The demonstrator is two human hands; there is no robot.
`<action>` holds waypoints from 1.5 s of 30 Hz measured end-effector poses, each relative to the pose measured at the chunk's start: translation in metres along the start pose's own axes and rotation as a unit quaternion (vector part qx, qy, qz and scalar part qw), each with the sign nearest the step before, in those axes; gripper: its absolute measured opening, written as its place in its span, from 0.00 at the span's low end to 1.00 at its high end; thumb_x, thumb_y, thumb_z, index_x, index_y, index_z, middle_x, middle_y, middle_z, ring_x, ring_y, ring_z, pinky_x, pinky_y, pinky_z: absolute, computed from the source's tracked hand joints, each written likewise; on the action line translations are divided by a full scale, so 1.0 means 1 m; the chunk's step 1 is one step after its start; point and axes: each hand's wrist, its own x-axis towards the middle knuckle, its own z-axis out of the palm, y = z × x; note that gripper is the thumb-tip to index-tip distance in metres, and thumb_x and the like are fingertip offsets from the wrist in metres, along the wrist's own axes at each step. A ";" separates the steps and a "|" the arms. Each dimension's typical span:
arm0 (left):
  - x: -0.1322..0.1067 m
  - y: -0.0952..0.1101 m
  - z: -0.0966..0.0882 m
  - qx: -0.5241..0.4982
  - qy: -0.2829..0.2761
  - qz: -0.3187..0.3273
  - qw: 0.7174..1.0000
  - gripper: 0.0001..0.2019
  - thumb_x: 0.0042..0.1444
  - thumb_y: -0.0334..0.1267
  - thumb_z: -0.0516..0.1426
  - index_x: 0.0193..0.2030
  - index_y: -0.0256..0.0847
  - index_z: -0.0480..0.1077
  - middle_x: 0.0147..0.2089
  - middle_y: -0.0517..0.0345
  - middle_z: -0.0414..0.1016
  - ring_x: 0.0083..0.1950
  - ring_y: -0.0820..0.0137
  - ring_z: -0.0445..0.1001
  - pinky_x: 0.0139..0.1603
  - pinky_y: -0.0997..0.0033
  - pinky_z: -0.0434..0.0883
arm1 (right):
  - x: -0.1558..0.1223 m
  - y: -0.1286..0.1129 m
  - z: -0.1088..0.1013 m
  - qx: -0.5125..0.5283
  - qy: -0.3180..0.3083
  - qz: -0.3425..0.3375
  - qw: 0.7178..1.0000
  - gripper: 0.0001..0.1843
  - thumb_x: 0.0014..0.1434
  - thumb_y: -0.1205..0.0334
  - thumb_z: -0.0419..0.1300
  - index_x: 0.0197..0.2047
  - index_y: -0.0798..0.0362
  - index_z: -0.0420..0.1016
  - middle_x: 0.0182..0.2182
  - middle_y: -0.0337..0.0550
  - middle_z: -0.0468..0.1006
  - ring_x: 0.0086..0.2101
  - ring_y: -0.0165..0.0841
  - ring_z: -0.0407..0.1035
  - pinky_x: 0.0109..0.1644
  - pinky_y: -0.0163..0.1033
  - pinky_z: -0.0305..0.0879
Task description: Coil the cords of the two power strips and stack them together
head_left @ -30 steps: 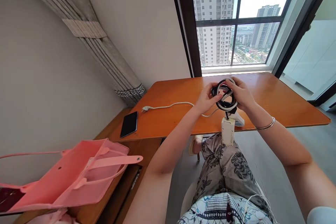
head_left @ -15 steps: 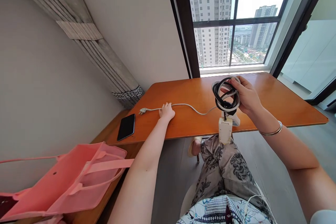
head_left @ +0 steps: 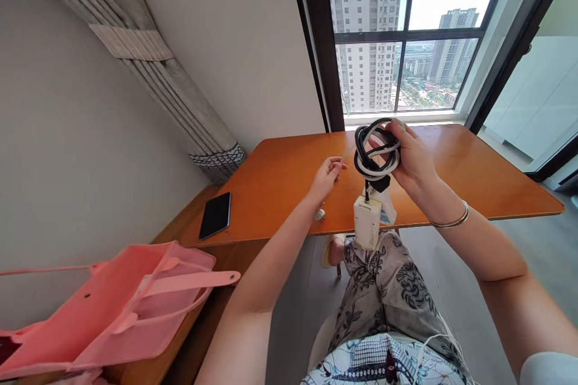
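Note:
My right hand (head_left: 413,159) grips a bundle of coiled black and white cables (head_left: 360,156), raised above the table. A worn white power adapter (head_left: 366,222) hangs from the bundle on a short black lead, over the table's near edge. Just behind it is another white piece (head_left: 387,209), partly covered. Pinched in the fingers of my left hand (head_left: 329,177) is the loose end of a white cord (head_left: 347,153) that leads to the coil. A white plug (head_left: 320,215) shows below my left wrist, partly hidden by the arm.
The brown table (head_left: 460,174) runs to the window. A black phone (head_left: 215,215) lies at its left end. At the lower left, an open pink bag (head_left: 121,307) rests on a wooden surface. A gathered curtain (head_left: 180,102) hangs by the wall.
My left hand has moved right, lifting the white cord off the table and pulling the plug along toward me. My right hand and the cable bundle have shifted slightly left and up.

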 end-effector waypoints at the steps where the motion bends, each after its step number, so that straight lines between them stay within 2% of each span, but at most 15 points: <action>1: -0.007 0.008 0.012 -0.077 -0.057 0.008 0.995 0.28 0.56 0.65 0.55 0.49 0.42 0.71 0.43 0.51 0.76 0.38 0.67 0.72 0.41 0.66 0.70 | 0.007 0.004 0.002 0.012 0.007 0.005 1.000 0.17 0.56 0.47 0.69 0.36 0.49 0.71 0.32 0.37 0.76 0.39 0.33 0.78 0.43 0.40 0.81; 3: -0.022 0.020 0.026 -0.172 -0.149 0.024 0.974 0.40 0.48 0.76 0.52 0.49 0.40 0.73 0.46 0.46 0.77 0.42 0.62 0.74 0.42 0.63 0.71 | 0.020 0.013 0.003 0.036 0.027 0.017 0.999 0.17 0.57 0.46 0.68 0.35 0.50 0.70 0.30 0.38 0.75 0.37 0.33 0.78 0.41 0.39 0.81; 4: -0.028 0.025 0.029 -0.181 -0.178 0.032 0.967 0.42 0.44 0.76 0.56 0.50 0.40 0.74 0.47 0.46 0.78 0.45 0.60 0.75 0.45 0.63 0.71 | 0.026 0.017 0.003 0.046 0.039 0.022 0.998 0.17 0.57 0.46 0.68 0.34 0.50 0.69 0.30 0.37 0.75 0.36 0.32 0.78 0.40 0.38 0.81; 6: -0.036 0.030 0.029 -0.153 -0.211 0.037 0.965 0.41 0.35 0.68 0.68 0.51 0.39 0.74 0.49 0.46 0.78 0.49 0.57 0.75 0.48 0.63 0.70 | 0.036 0.029 -0.001 0.061 0.062 0.028 0.996 0.18 0.58 0.46 0.67 0.33 0.49 0.68 0.28 0.37 0.74 0.34 0.32 0.77 0.38 0.37 0.81; 9: -0.042 0.033 0.025 -0.102 -0.218 0.029 0.970 0.40 0.32 0.52 0.75 0.54 0.39 0.73 0.51 0.48 0.78 0.53 0.55 0.75 0.52 0.63 0.70 | 0.049 0.048 -0.009 0.055 0.060 0.025 0.996 0.20 0.59 0.43 0.66 0.32 0.49 0.67 0.26 0.37 0.72 0.32 0.32 0.76 0.35 0.38 0.80; 13: -0.044 0.031 0.022 -0.084 -0.230 0.028 0.969 0.41 0.31 0.45 0.75 0.56 0.40 0.71 0.54 0.48 0.77 0.56 0.55 0.74 0.54 0.63 0.71 | 0.063 0.072 -0.019 0.054 0.055 0.039 0.996 0.22 0.58 0.40 0.65 0.30 0.48 0.64 0.24 0.36 0.70 0.29 0.34 0.75 0.33 0.42 0.80; 18: -0.039 0.023 0.014 -0.107 -0.265 0.027 0.958 0.41 0.33 0.43 0.75 0.57 0.41 0.70 0.56 0.46 0.76 0.58 0.54 0.73 0.56 0.62 0.71 | 0.070 0.084 -0.022 0.110 0.076 0.102 0.986 0.22 0.59 0.47 0.67 0.27 0.48 0.61 0.23 0.35 0.69 0.28 0.32 0.72 0.35 0.42 0.78; 22: -0.032 0.014 0.002 -0.131 -0.280 -0.013 0.951 0.43 0.32 0.45 0.75 0.59 0.42 0.69 0.54 0.48 0.76 0.54 0.57 0.75 0.52 0.64 0.72 | 0.071 0.085 -0.023 0.134 0.037 0.134 0.981 0.17 0.57 0.53 0.69 0.29 0.50 0.65 0.26 0.36 0.73 0.32 0.31 0.73 0.39 0.38 0.74; 25: -0.028 0.008 -0.008 -0.141 -0.265 -0.041 0.953 0.45 0.33 0.48 0.74 0.61 0.43 0.67 0.53 0.50 0.76 0.51 0.59 0.76 0.50 0.65 0.72 | 0.073 0.089 -0.031 0.071 0.014 0.130 0.989 0.16 0.51 0.53 0.71 0.31 0.50 0.69 0.30 0.35 0.76 0.36 0.31 0.73 0.42 0.36 0.70; 28: -0.021 0.004 -0.017 -0.109 -0.234 -0.080 0.963 0.45 0.34 0.50 0.73 0.61 0.43 0.67 0.49 0.52 0.77 0.48 0.60 0.77 0.48 0.65 0.73 | 0.071 0.097 -0.046 -0.047 0.014 0.134 0.990 0.17 0.49 0.48 0.71 0.35 0.48 0.72 0.38 0.34 0.79 0.44 0.32 0.72 0.50 0.39 0.66; 31: -0.011 -0.001 -0.029 -0.054 -0.175 -0.114 0.976 0.42 0.34 0.51 0.72 0.58 0.42 0.69 0.45 0.55 0.78 0.45 0.62 0.77 0.46 0.66 0.73 | 0.061 0.110 -0.060 -0.170 -0.026 0.181 0.968 0.20 0.52 0.45 0.68 0.44 0.45 0.76 0.50 0.39 0.79 0.52 0.36 0.70 0.58 0.45 0.62; 33: -0.002 -0.006 -0.039 -0.023 -0.142 -0.136 0.980 0.40 0.33 0.52 0.72 0.55 0.41 0.71 0.43 0.56 0.78 0.43 0.63 0.77 0.44 0.66 0.74 | 0.051 0.122 -0.067 -0.231 -0.065 0.207 0.948 0.24 0.53 0.48 0.69 0.51 0.46 0.76 0.54 0.45 0.77 0.52 0.39 0.71 0.58 0.46 0.64; 36: 0.010 -0.016 -0.056 0.016 -0.103 -0.181 0.978 0.36 0.30 0.53 0.72 0.48 0.40 0.72 0.37 0.58 0.78 0.35 0.65 0.76 0.37 0.67 0.73 | 0.037 0.146 -0.072 -0.290 -0.087 0.226 0.926 0.27 0.53 0.55 0.70 0.55 0.52 0.75 0.53 0.52 0.76 0.48 0.38 0.73 0.53 0.43 0.69; 40: 0.028 -0.026 -0.088 0.054 -0.045 -0.227 0.971 0.26 0.29 0.53 0.71 0.31 0.39 0.69 0.25 0.61 0.72 0.25 0.70 0.71 0.28 0.71 0.68 | 0.026 0.176 -0.077 -0.350 -0.118 0.194 0.909 0.26 0.56 0.59 0.68 0.57 0.53 0.74 0.54 0.52 0.76 0.48 0.36 0.73 0.56 0.44 0.70; 45: 0.051 -0.027 -0.132 0.102 0.044 -0.273 0.955 0.24 0.26 0.50 0.72 0.25 0.40 0.68 0.22 0.60 0.72 0.23 0.68 0.71 0.25 0.70 0.68 | 0.024 0.193 -0.092 -0.382 -0.147 0.134 0.902 0.17 0.57 0.64 0.65 0.51 0.53 0.77 0.54 0.51 0.77 0.48 0.35 0.74 0.57 0.44 0.70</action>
